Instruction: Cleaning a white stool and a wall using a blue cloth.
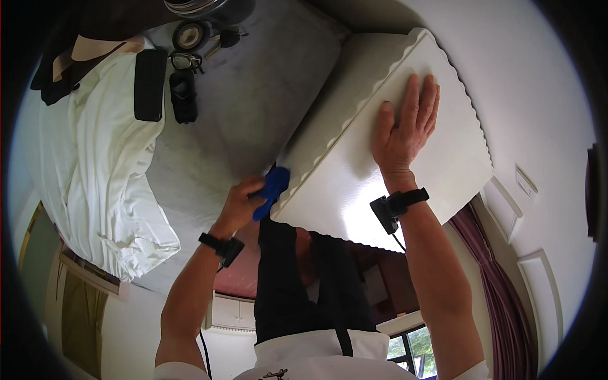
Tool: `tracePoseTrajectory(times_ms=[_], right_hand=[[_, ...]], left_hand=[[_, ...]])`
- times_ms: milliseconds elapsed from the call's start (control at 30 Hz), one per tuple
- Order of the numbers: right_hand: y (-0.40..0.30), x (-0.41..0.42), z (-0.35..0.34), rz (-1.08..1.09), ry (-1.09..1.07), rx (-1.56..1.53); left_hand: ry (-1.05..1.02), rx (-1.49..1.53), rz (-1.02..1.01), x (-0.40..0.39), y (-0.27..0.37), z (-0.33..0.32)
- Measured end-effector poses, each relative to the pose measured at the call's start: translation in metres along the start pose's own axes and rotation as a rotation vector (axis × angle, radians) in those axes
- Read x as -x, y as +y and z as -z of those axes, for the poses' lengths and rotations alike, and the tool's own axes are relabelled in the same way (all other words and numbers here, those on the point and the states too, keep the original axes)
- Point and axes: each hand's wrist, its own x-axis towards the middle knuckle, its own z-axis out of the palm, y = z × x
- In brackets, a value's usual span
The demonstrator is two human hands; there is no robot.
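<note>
My left hand (242, 202) grips a bunched blue cloth (274, 186) against the near left corner of a white cabinet (327, 190) with a scalloped top edge. The fingers are somewhat blurred. Flat on the glossy white top, fingers spread, rests my right hand (407, 126). Each wrist wears a black strap with a small device. Beyond my left hand lies a grey surface, perhaps a bed or mattress, beside the cabinet.
On the grey surface (213, 142) lie a white sheet (109, 166), a black phone-like slab (150, 85), glasses (186, 61), a black case (184, 97), a roll of tape (191, 35) and keys (228, 39). A wall and a purple curtain (494, 275) stand at the right.
</note>
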Motion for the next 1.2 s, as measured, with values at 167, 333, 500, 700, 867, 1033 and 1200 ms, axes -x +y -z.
tracePoseTrajectory(times_ms=[167,333,500,700,867,1033,1200], right_hand=[[0.004,0.002,0.001,0.002,0.004,0.02],[0.007,0.001,0.001,0.008,0.009,0.024],[-0.006,-0.003,-0.001,0.002,0.019,-0.012],[0.001,-0.001,-0.002,-0.021,0.018,-0.027],[0.005,0.001,0.004,-0.013,0.001,-0.01],[-0.003,-0.002,0.003,-0.028,-0.009,-0.014],[0.0,0.0,0.004,-0.032,-0.016,-0.009]], left_hand=[[-0.009,-0.071,-0.036,-0.023,0.039,-0.013],[-0.142,-0.042,-0.358,-0.144,0.163,-0.055],[0.028,-0.273,-1.139,-0.243,0.275,-0.086],[0.037,-0.309,-0.905,-0.188,0.237,-0.088],[0.085,-0.22,-0.597,-0.058,0.129,-0.063],[0.132,-0.282,-0.203,0.059,0.073,-0.033],[0.154,-0.159,-0.173,0.031,0.061,-0.025]])
